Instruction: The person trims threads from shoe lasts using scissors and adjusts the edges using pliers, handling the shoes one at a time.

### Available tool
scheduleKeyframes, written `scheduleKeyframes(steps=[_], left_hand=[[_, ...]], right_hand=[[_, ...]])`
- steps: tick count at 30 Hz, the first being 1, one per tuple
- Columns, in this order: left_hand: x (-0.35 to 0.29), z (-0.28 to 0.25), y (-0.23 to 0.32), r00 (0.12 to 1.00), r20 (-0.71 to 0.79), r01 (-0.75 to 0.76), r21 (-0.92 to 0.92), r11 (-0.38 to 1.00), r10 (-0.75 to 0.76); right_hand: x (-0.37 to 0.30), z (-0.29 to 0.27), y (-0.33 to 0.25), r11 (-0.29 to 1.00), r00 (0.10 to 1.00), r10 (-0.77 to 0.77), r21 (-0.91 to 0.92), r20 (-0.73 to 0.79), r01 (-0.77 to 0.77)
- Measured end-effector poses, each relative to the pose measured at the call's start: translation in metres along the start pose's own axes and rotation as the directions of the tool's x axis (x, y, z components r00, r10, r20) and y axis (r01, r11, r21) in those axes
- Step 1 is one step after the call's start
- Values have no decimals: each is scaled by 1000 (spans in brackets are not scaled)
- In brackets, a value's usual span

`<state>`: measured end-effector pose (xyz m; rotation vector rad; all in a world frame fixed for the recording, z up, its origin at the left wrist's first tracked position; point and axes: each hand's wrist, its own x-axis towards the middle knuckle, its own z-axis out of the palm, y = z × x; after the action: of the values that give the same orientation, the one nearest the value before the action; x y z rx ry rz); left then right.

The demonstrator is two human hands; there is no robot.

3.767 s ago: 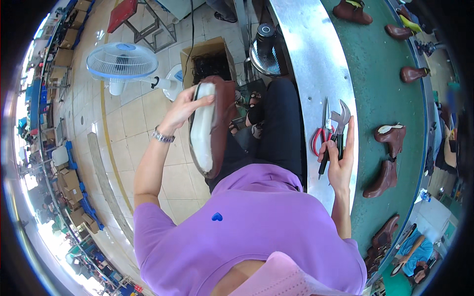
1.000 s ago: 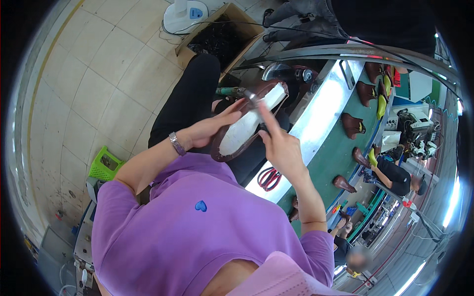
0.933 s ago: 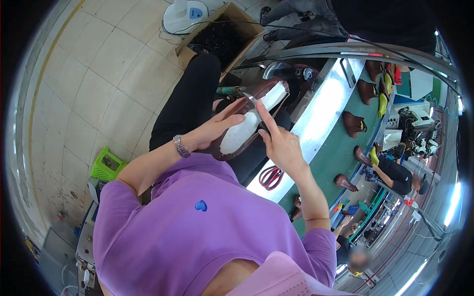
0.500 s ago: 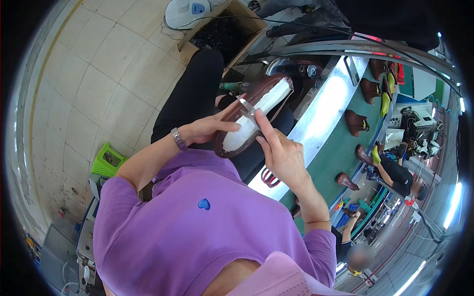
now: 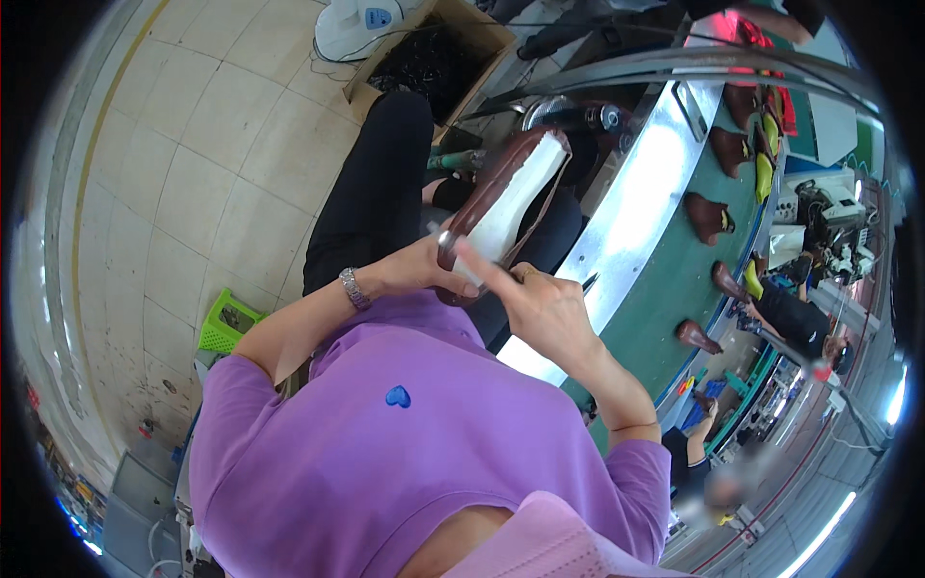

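A dark brown leather shoe [image 5: 500,213] is held over my lap, its white underside turned toward me. My left hand [image 5: 421,266], with a watch on the wrist, grips the shoe's near end, the thumb lying on the white underside. My right hand [image 5: 540,301] is closed on a small metal blade [image 5: 444,234], its index finger stretched along it. Motion smears the blade, which is at the left edge of the shoe's near end. I cannot tell whether it touches. The blade's grip is hidden in the right hand.
Right of my lap runs a shiny metal ledge [image 5: 617,231] beside a green conveyor belt [image 5: 656,273] carrying several brown shoes [image 5: 708,218]. A cardboard box [image 5: 501,60] of dark scraps stands ahead, a green basket [image 5: 223,326] on the left floor. Other people work at the far right.
The blade has moved from the middle of the white underside to the shoe's near left edge, with my right index finger following. The shoe has tilted, so more of its brown side shows.
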<state>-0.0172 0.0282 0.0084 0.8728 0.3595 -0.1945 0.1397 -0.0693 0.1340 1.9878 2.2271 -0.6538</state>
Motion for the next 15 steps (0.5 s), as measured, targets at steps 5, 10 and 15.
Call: scheduleKeyframes(steps=[5, 10, 15], left_hand=[[-2, 5, -11, 996, -89, 7, -170, 985, -22], [10, 20, 2, 1000, 11, 22, 42, 999, -22], [32, 34, 21, 985, 174, -134, 804, 580, -13]], right_hand=[[-14, 20, 0, 998, 994, 52, -23, -96, -54], [-29, 14, 3, 992, 985, 62, 115, -159, -44], [-47, 22, 32, 848, 911, 413, 357, 16, -391]])
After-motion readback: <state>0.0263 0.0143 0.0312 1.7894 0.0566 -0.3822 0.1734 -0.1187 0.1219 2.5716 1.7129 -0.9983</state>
